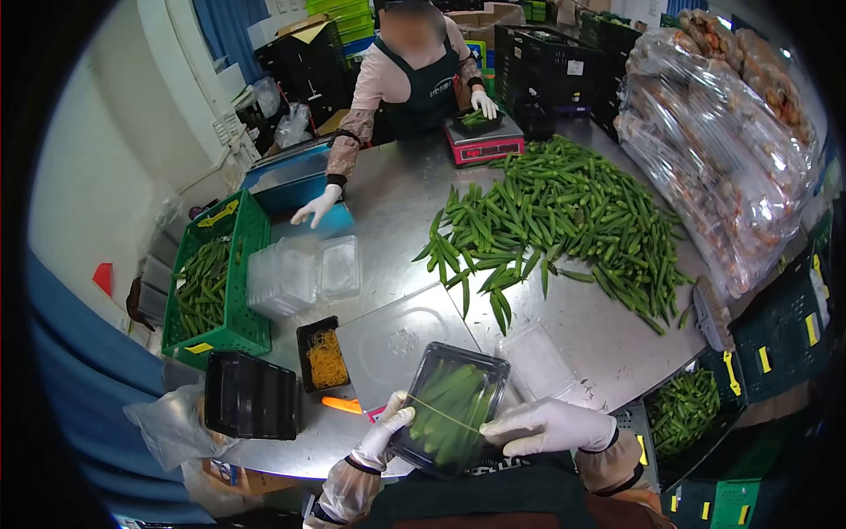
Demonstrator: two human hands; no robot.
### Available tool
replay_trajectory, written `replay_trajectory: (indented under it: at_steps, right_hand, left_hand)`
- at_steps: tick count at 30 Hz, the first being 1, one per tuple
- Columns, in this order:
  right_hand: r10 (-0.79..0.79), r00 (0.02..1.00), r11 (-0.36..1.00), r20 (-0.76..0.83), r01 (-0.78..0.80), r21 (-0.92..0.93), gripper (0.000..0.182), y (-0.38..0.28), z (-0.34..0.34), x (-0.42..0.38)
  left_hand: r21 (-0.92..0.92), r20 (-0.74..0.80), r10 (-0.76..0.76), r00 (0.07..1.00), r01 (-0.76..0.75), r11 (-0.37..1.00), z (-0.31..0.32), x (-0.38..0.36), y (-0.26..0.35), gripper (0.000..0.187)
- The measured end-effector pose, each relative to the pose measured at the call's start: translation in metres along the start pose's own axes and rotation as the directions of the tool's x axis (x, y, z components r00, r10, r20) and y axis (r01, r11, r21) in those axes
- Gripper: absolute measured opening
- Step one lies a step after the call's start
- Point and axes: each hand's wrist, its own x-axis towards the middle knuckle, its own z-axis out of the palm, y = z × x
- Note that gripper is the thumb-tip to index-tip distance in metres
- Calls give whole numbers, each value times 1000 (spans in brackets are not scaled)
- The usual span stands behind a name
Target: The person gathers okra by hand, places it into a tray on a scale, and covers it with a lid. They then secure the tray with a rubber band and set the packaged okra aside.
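Here, the left hand (386, 436) gripped the side of the okra tray (451, 406) while the right hand (551, 427) pinched a rubber band (445, 414) stretched across it; the tray sat between both hands, loose okra (564, 212) beyond them on the table (383, 198).

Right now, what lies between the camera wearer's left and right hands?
In the head view, a black tray of okra pods lies between the left hand and right hand, with a thin band stretched across it.

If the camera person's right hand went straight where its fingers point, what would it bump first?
The right hand would probably bump the black okra tray just ahead; exact depth is unclear.
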Motion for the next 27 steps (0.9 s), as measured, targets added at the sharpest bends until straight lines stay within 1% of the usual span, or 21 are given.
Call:
replay_trajectory:
  at_steps: [1,2,3,4,5,6,8,11,12,13,14,15,16,17,19,20,23,24,26,27]
  right_hand:
    - [-91,995,996,-39,91,-3,32,1,-3,2]
    - [-98,984,981,-146,121,155,29,3,-7,1]
    - [-77,966,950,-247,147,277,23,18,-10,-4]
    - [-55,947,936,-317,159,313,22,26,-16,-5]
    - [-30,922,922,-385,174,347,22,31,-22,-4]
    - [51,909,931,-414,107,349,26,32,-23,0]
    - [209,860,932,-465,-31,362,35,32,-20,10]
    - [203,863,934,-462,-28,357,62,64,9,37]
    - [190,886,909,-424,5,418,74,71,23,48]
    - [173,907,878,-385,35,477,86,80,36,59]
    - [184,929,935,-322,-65,349,94,98,43,66]
    - [115,915,956,-386,5,295,93,73,46,71]
    - [163,883,968,-441,-57,244,90,92,52,72]
    - [205,843,973,-497,-121,196,86,111,58,72]
    - [259,857,929,-445,-94,359,82,101,49,67]
    - [283,864,896,-416,-83,437,81,95,46,66]
    - [205,857,915,-473,4,404,78,86,45,63]
    - [187,859,934,-477,-5,356,78,91,46,62]
    - [148,863,966,-483,-22,257,78,109,51,62]
    - [136,856,967,-500,-5,254,78,112,52,62]
  left_hand:
    - [-21,-45,10,999,-11,1000,-4,-1,0,36]
    - [-42,-92,17,996,-21,999,-6,-3,-1,33]
    - [-62,-136,27,990,-36,997,-10,-4,-1,31]
    - [-65,-123,68,990,-76,995,-17,0,-3,28]
    - [-70,-144,95,985,-106,992,-21,2,-4,27]
    - [-76,-163,122,979,-136,988,-25,3,-4,27]
    - [-72,-203,185,962,-203,976,-33,10,-7,26]
    - [41,-191,294,936,-292,956,-10,11,7,28]
    - [19,-182,305,935,-307,951,-2,14,8,30]
    - [34,-193,308,932,-308,951,9,15,11,27]
    - [83,-190,313,930,-303,949,14,19,8,22]
    - [131,-187,318,930,-297,946,16,23,5,18]
    - [186,-188,306,933,-272,944,16,24,2,11]
    - [165,-174,315,933,-288,943,19,25,0,10]
    - [125,-142,337,931,-321,939,22,26,-2,8]
    - [138,-112,374,920,-359,923,14,31,-9,9]
    - [-51,-156,340,928,-351,935,3,41,-19,12]
    - [-49,-126,365,922,-373,927,7,41,-15,17]
    - [-35,-176,311,934,-321,946,25,30,0,19]
    - [-27,-201,284,938,-295,955,30,27,4,20]
